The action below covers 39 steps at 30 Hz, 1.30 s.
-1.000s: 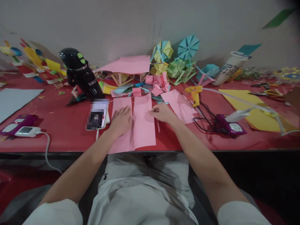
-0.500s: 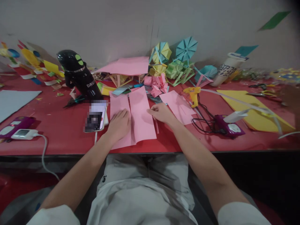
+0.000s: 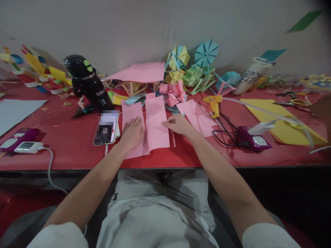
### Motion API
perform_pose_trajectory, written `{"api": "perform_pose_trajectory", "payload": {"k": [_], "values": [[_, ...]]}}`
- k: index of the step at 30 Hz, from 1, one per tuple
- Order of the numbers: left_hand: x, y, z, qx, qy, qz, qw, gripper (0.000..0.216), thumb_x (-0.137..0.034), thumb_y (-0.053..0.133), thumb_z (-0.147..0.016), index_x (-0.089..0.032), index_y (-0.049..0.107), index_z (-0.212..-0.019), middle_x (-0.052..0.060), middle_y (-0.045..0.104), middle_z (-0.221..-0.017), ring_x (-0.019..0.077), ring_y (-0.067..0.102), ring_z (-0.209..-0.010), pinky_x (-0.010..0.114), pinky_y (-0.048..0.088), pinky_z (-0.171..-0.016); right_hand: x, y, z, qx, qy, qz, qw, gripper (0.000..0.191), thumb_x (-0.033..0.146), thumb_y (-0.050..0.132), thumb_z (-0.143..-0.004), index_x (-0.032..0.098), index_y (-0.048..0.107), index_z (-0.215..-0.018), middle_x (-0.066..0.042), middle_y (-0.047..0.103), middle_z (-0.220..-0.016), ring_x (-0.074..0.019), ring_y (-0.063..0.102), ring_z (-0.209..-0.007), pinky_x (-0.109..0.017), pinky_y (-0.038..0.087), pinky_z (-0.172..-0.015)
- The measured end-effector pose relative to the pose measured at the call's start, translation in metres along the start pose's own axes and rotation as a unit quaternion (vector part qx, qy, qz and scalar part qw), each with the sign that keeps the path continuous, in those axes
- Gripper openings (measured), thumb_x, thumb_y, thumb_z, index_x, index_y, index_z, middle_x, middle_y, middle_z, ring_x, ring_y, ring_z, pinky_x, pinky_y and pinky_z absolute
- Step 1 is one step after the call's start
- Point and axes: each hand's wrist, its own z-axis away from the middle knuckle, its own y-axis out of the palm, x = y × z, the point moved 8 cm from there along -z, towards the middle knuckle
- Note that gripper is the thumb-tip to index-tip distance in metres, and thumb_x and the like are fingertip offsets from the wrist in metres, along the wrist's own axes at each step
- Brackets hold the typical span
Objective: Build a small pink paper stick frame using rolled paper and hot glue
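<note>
Two pink paper pieces lie side by side on the red table in front of me. My left hand rests flat on the left pink paper, its fingers stretched out. The edge of the right pink paper is pinched between the thumb and fingers of my right hand. A narrow gap runs between the two papers. A thin pink strip lies just below my right hand. More pink sheets are spread to the right of that hand.
A phone lies left of the papers, with a black bottle behind it. On the right are a yellow glue gun, a purple power strip with cables and yellow paper. Folded paper models and a cup line the wall.
My right hand has shifted the right pink paper slightly, and the gap beside the left paper is wider at the top. My left hand stays flat on its paper.
</note>
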Motion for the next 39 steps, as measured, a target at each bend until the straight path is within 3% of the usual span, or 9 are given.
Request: {"api": "perform_pose_trajectory", "payload": {"k": [3,6,14,18,21,26,31,36,39], "values": [[0.0,-0.001,-0.006,0.0,0.007,-0.001,1.0,0.051,-0.024,0.022,-0.1,-0.006,0.04,-0.144,0.02,0.036,-0.157,0.0321,0.033,-0.146,0.056,0.024,-0.119,0.004,0.002,0.003,0.023,0.009,-0.008,1.0,0.04,0.045,0.065,-0.08,0.017,0.058,-0.054,-0.001,0.057,-0.045,-0.01,0.049,-0.045,-0.025,0.036,-0.05],[0.0,-0.001,-0.01,0.006,0.013,-0.004,1.0,0.052,-0.025,0.021,-0.1,-0.005,0.04,-0.144,0.02,0.036,-0.157,0.0328,0.031,-0.147,0.058,0.024,-0.118,0.001,0.004,0.001,0.036,0.02,-0.015,0.999,0.033,0.036,0.064,-0.081,0.017,0.059,-0.055,0.0,0.058,-0.046,-0.0092,0.048,-0.044,-0.024,0.035,-0.05],[0.001,-0.004,-0.012,-0.007,0.013,0.002,1.0,0.049,-0.022,0.027,-0.099,-0.008,0.043,-0.142,0.018,0.038,-0.156,0.0296,0.033,-0.146,0.055,0.024,-0.119,-0.006,0.001,-0.001,0.019,0.007,0.007,1.0,0.032,0.035,0.065,-0.08,0.017,0.058,-0.054,0.0,0.057,-0.046,-0.0092,0.047,-0.044,-0.025,0.033,-0.049],[0.0,-0.02,-0.008,-0.06,-0.009,-0.009,0.998,0.037,-0.022,0.033,-0.097,-0.013,0.061,-0.119,0.015,0.055,-0.143,0.0276,0.052,-0.131,0.044,0.038,-0.113,0.002,-0.004,0.005,0.024,0.018,-0.003,1.0,0.043,0.05,0.068,-0.078,0.016,0.06,-0.053,-0.001,0.058,-0.046,-0.009,0.047,-0.046,-0.025,0.032,-0.05],[0.001,-0.023,-0.003,-0.067,-0.03,-0.011,0.997,0.035,-0.022,0.033,-0.097,-0.016,0.066,-0.106,0.013,0.064,-0.131,0.0278,0.062,-0.118,0.041,0.048,-0.102,0.004,-0.003,0.006,0.046,0.017,-0.014,0.999,0.043,0.053,0.068,-0.077,0.016,0.063,-0.054,-0.002,0.061,-0.048,-0.0089,0.046,-0.047,-0.025,0.032,-0.05],[-0.001,-0.007,-0.001,-0.029,0.025,0.003,0.999,0.046,-0.022,0.028,-0.097,-0.008,0.049,-0.135,0.021,0.043,-0.152,0.0309,0.039,-0.142,0.052,0.032,-0.116,-0.005,0.004,0.001,0.072,0.007,-0.025,0.997,0.035,0.043,0.067,-0.079,0.017,0.065,-0.055,-0.002,0.063,-0.051,-0.0093,0.048,-0.047,-0.025,0.034,-0.051],[0.008,0.002,-0.007,-0.011,0.005,0.013,1.0,0.051,-0.022,0.028,-0.096,-0.007,0.042,-0.142,0.021,0.037,-0.156,0.0311,0.032,-0.147,0.054,0.024,-0.119,-0.009,0.001,0.001,0.074,0.019,-0.003,0.997,0.035,0.032,0.065,-0.08,0.017,0.061,-0.049,-0.003,0.061,-0.049,-0.0083,0.046,-0.047,-0.024,0.035,-0.051],[0.002,-0.011,-0.005,-0.046,0.002,-0.002,0.999,0.042,-0.022,0.033,-0.095,-0.009,0.055,-0.129,0.019,0.047,-0.149,0.0304,0.041,-0.141,0.048,0.03,-0.118,-0.001,-0.008,0.007,0.055,0.028,0.005,0.998,0.045,0.052,0.068,-0.078,0.016,0.062,-0.051,-0.002,0.06,-0.049,-0.0075,0.042,-0.046,-0.025,0.032,-0.05],[-0.003,-0.017,-0.001,-0.064,-0.001,-0.001,0.998,0.033,-0.022,0.036,-0.094,-0.013,0.062,-0.113,0.017,0.055,-0.141,0.0287,0.047,-0.135,0.043,0.036,-0.115,0.0,-0.004,0.009,0.091,0.032,-0.018,0.995,0.046,0.054,0.07,-0.076,0.016,0.063,-0.051,-0.003,0.062,-0.05,-0.0073,0.041,-0.044,-0.025,0.032,-0.048]]}}
